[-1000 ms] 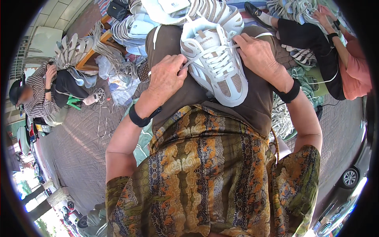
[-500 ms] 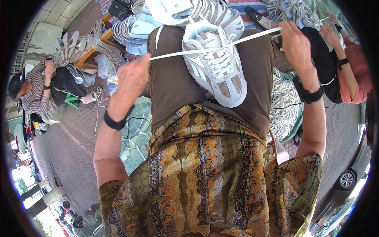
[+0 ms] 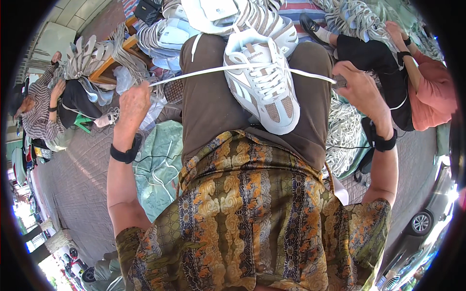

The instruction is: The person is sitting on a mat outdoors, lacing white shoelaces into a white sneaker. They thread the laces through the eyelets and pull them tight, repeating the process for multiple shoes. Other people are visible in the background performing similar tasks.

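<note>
A white and grey-brown sneaker (image 3: 264, 80) rests between my knees, toe pointing toward me. White shoelace (image 3: 189, 75) is threaded up its front and runs out from the top to both sides. My left hand (image 3: 135, 103) is closed on one lace end, out past my left knee. Beyond my right knee, my right hand (image 3: 357, 87) grips the other end, where the lace dips slightly. Both hands are apart from the sneaker itself. A loose white lace tip (image 3: 195, 47) lies over my left knee.
Stacked shoe uppers (image 3: 167, 36) lie beyond my knees, near a wooden stool (image 3: 127, 51). A heap of white laces (image 3: 343, 140) sits by my right leg, a green sack (image 3: 160, 165) by my left. Co-workers sit left (image 3: 41, 104) and right (image 3: 432, 87). A car (image 3: 422, 223) stands at lower right.
My left hand has moved outward and down toward me, my right hand slightly lower and inward. The right stretch of lace has gone from taut and rising to slightly slack.
</note>
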